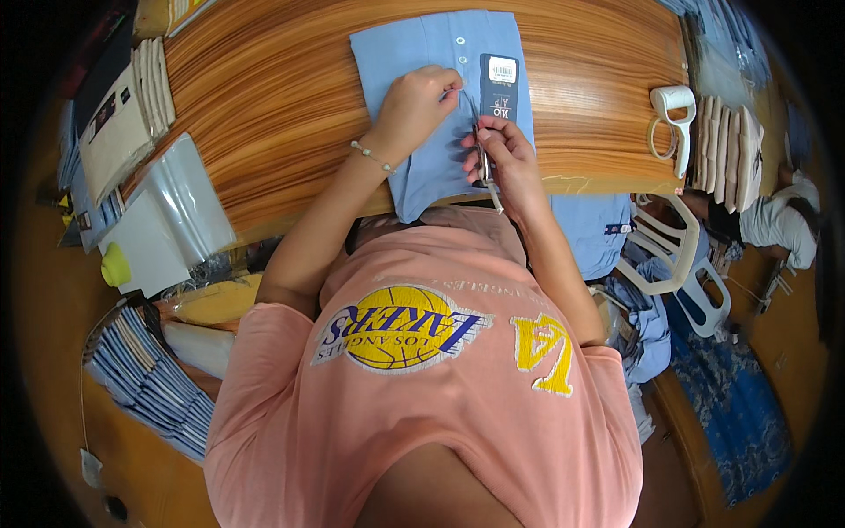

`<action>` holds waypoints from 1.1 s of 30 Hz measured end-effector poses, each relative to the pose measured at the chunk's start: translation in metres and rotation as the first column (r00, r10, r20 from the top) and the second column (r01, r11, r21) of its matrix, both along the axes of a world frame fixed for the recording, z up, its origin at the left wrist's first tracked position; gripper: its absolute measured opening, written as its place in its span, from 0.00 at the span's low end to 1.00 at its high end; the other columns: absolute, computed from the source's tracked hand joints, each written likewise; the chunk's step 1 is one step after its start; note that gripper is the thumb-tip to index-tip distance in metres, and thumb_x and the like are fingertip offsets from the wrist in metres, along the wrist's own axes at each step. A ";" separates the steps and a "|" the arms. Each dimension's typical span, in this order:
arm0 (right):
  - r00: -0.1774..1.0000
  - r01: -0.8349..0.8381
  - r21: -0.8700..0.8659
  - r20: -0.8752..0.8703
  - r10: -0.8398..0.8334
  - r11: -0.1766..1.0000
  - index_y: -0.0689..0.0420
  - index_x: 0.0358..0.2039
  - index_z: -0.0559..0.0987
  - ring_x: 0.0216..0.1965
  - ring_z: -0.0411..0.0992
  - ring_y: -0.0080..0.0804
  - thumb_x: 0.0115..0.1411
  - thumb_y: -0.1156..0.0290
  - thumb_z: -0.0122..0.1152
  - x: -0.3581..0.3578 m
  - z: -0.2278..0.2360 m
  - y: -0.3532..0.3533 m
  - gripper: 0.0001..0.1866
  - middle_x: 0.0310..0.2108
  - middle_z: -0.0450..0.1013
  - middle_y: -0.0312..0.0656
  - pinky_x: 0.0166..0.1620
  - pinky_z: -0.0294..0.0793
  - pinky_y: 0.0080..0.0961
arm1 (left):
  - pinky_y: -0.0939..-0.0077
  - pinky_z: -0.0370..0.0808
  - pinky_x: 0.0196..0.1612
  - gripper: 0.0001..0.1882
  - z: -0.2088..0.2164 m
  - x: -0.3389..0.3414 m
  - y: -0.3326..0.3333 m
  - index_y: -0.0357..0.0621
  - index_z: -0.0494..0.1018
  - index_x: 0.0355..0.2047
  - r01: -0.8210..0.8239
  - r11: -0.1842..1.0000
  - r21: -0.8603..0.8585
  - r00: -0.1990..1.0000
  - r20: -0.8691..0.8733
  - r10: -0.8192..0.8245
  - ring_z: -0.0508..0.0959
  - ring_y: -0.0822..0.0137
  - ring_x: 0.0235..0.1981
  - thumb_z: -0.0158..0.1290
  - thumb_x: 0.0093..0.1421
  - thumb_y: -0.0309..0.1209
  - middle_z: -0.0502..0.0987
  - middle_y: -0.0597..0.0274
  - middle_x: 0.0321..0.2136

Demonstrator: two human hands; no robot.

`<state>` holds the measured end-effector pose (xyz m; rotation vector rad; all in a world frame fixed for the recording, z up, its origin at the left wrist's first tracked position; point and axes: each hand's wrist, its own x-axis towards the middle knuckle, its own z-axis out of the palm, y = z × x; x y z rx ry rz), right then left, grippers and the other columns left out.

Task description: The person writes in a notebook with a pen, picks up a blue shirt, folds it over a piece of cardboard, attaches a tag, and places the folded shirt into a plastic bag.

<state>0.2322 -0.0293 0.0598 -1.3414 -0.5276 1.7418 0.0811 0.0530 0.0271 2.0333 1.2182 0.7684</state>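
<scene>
A folded light blue garment point(398, 63) with small buttons lies on the wood-grain table point(273, 97) in front of me. A dark blue tag point(499, 92) with a white label rests on its right side. My left hand point(417, 104) is over the middle of the garment, fingertips pinched together near the buttons; whatever is between them is too small to make out. My right hand point(510, 163) grips small metal thread snips point(481, 157), whose blades point away from me toward the left fingertips. A short pale strip hangs from their handle end.
Bagged garments point(128, 123) are stacked at the left edge, above clear plastic sleeves point(180, 207). On the right are a white lint roller point(682, 132) and folded beige garments point(729, 158). Beyond the table's near right corner stands a white plastic stool point(660, 251); another person point(779, 224) is farther right.
</scene>
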 end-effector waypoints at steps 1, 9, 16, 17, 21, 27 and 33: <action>1.000 0.008 -0.001 0.007 -0.008 1.000 0.67 0.45 0.64 0.22 0.71 0.28 0.60 0.72 0.50 -0.003 -0.001 0.001 0.15 0.30 0.70 0.46 0.22 0.72 0.21 | 0.76 0.74 0.30 0.05 -0.001 -0.001 0.002 0.38 0.73 0.29 0.007 1.000 -0.026 0.999 0.042 -0.006 0.77 0.65 0.25 0.53 0.50 0.22 0.76 0.56 0.26; 0.995 0.055 -0.010 0.085 -0.054 0.998 0.65 0.40 0.65 0.19 0.70 0.28 0.60 0.74 0.49 -0.014 -0.006 0.008 0.10 0.28 0.70 0.46 0.20 0.71 0.21 | 0.81 0.74 0.31 0.06 0.003 -0.007 0.007 0.37 0.71 0.31 0.031 0.972 -0.234 0.986 0.168 0.009 0.75 0.73 0.24 0.54 0.51 0.23 0.75 0.60 0.23; 0.991 0.060 0.004 0.121 -0.060 0.998 0.65 0.38 0.65 0.17 0.69 0.28 0.60 0.75 0.48 -0.014 -0.009 0.012 0.09 0.26 0.71 0.46 0.18 0.70 0.20 | 0.81 0.74 0.30 0.06 0.000 -0.009 0.008 0.38 0.70 0.30 0.062 0.965 -0.253 0.978 0.208 -0.008 0.76 0.72 0.25 0.54 0.51 0.23 0.75 0.60 0.23; 0.990 0.060 0.007 0.129 -0.061 0.998 0.65 0.38 0.65 0.17 0.69 0.28 0.60 0.75 0.48 -0.015 -0.009 0.012 0.09 0.26 0.71 0.46 0.18 0.69 0.20 | 0.81 0.74 0.30 0.06 -0.001 -0.010 0.008 0.38 0.70 0.30 0.064 0.966 -0.250 0.978 0.209 -0.011 0.76 0.72 0.25 0.54 0.51 0.23 0.76 0.60 0.23; 0.989 0.067 0.011 0.129 -0.068 0.998 0.65 0.39 0.65 0.17 0.69 0.27 0.60 0.75 0.48 -0.017 -0.009 0.014 0.09 0.26 0.71 0.47 0.18 0.69 0.20 | 0.81 0.74 0.29 0.06 -0.003 -0.011 0.009 0.38 0.70 0.29 0.070 0.971 -0.230 0.975 0.220 -0.018 0.76 0.72 0.24 0.54 0.50 0.23 0.76 0.60 0.23; 0.986 0.088 0.014 0.140 -0.089 0.996 0.65 0.39 0.65 0.17 0.69 0.27 0.60 0.75 0.48 -0.018 -0.008 0.014 0.09 0.26 0.72 0.46 0.18 0.69 0.19 | 0.80 0.74 0.29 0.06 -0.001 -0.011 0.009 0.39 0.70 0.29 0.082 0.964 -0.253 0.975 0.219 -0.026 0.77 0.72 0.25 0.54 0.50 0.24 0.76 0.60 0.22; 0.987 0.095 0.009 0.133 -0.095 0.995 0.65 0.40 0.65 0.18 0.69 0.27 0.60 0.74 0.48 -0.016 -0.008 0.012 0.10 0.27 0.71 0.47 0.19 0.69 0.19 | 0.75 0.73 0.29 0.07 -0.007 -0.006 0.005 0.42 0.72 0.30 0.061 0.998 -0.023 0.998 0.025 -0.060 0.76 0.65 0.25 0.55 0.50 0.28 0.75 0.61 0.25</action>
